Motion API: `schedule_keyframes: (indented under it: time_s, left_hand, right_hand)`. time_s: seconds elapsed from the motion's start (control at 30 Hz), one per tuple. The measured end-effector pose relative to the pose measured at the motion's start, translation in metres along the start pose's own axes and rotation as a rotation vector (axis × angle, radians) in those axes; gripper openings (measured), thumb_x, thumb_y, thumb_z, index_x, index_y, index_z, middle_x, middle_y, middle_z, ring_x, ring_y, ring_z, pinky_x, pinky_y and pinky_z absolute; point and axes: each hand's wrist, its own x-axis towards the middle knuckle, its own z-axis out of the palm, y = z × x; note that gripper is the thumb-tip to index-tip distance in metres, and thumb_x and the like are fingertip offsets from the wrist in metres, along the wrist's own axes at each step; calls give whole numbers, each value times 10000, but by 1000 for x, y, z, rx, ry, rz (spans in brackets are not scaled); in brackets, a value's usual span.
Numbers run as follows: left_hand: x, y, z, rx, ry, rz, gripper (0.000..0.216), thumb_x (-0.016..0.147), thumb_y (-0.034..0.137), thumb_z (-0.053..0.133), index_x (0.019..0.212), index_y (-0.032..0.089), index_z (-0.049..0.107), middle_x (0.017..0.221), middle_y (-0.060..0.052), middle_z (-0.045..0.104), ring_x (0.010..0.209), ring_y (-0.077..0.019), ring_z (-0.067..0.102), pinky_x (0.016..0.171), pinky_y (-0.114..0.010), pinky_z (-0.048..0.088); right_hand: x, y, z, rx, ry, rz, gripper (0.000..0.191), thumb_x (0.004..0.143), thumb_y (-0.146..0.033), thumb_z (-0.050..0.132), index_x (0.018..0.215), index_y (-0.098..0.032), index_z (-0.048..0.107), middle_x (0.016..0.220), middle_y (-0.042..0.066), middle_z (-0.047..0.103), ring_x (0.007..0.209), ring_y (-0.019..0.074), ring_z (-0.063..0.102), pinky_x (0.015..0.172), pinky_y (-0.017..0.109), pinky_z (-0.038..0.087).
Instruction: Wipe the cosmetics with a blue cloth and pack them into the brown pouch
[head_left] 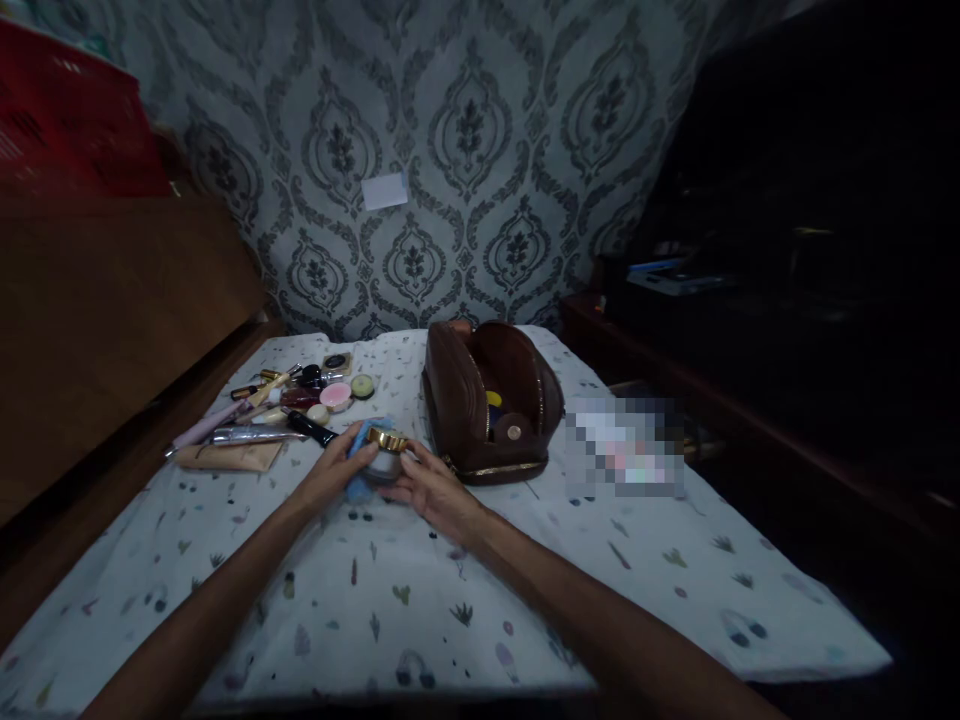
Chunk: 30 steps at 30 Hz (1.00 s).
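Between my two hands is a cosmetic jar (pixel 385 462) with a gold lid and a pale, clouded body. My left hand (pixel 339 470) is closed on a blue cloth (pixel 358 488), which it presses against the jar's left side. The fingers of my right hand (pixel 435 490) grip the jar from the right. To the right, touching neither hand, stands a brown cosmetic bag (pixel 469 415), unzipped, with something yellow (pixel 493 398) inside. Left of my hands lie a black-handled brush (pixel 311 427), a beige tube (pixel 229 457) and a round pink compact (pixel 335 395).
More makeup tubes and pencils, among them a silver tube (pixel 247 435), lie in a cluster at the left. A patterned white cloth (pixel 405 600) covers the table. A blurred-out item (pixel 626 445) lies at the right. Wooden furniture (pixel 112 330) borders the left side; patterned wallpaper (pixel 465 130) rises behind.
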Motion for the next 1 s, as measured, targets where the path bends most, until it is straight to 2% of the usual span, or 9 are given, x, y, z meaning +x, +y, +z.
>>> schedule_keyframes:
  time_s: [0.1,0.2,0.27,0.37,0.47,0.53,0.63,0.77,1.0]
  left_hand:
    - [4,6,-8,62,-101,17,537,873,579,567,1197,158,649,1145,-94,702,1069,-273,622,946,-378,493]
    - [3,9,-5,135,-64,50,506,917,564,498,1152,158,687,1077,-86,725,986,-255,643,920,-383,506]
    - [-1,7,1,191,18,86,495,941,544,460,1169,163,679,1113,-89,716,1038,-259,635,970,-399,485]
    - [-9,3,9,316,45,189,528,910,544,523,1289,184,600,1302,-114,626,1241,-289,548,1083,-438,410]
    - [-17,-1,12,509,-16,291,713,791,528,698,1396,213,491,1422,-146,511,1330,-326,471,1104,-472,398]
    - [-19,-2,9,609,-47,300,706,797,472,711,1415,241,459,1419,-141,508,1312,-321,495,1081,-468,431]
    - [-21,-1,-1,633,-108,288,595,835,427,663,1381,264,493,1357,-118,577,1239,-304,567,1042,-446,478]
    - [-19,1,-20,622,-150,213,637,754,455,725,1346,290,556,1359,-95,609,1234,-322,585,1048,-436,481]
    - [-14,7,-19,439,39,11,648,765,582,668,1331,279,572,1389,-55,601,1307,-340,526,1101,-476,427]
  right_hand:
    - [-1,1,-3,-63,-40,67,867,727,-454,809,1425,-267,330,918,-1,720,789,179,734,830,385,565]
    - [-1,1,-4,-109,-74,110,1032,704,-474,824,1490,-255,191,847,-8,723,738,192,741,757,354,572]
    - [-1,1,-3,-116,-59,106,930,694,-502,822,1425,-241,310,831,-6,722,710,191,740,728,336,569]
    - [0,-1,-3,-99,7,84,670,658,-531,835,1141,-210,499,788,-15,707,689,175,725,723,328,569]
    - [1,0,-3,-78,87,72,634,581,-544,872,964,-206,496,749,-43,674,650,137,684,675,297,562]
    - [1,1,-4,-90,98,74,679,529,-574,882,933,-209,475,730,-48,665,616,128,656,624,285,549]
    - [3,2,-4,-145,65,80,707,493,-639,861,885,-214,453,716,-48,645,606,141,635,569,295,536]
    - [2,1,-4,-254,80,64,715,419,-622,886,857,-197,512,724,-55,605,611,112,586,487,218,455]
    - [-1,-3,-4,-324,70,-55,766,336,-503,940,946,-190,596,775,-46,624,682,111,578,649,254,471]
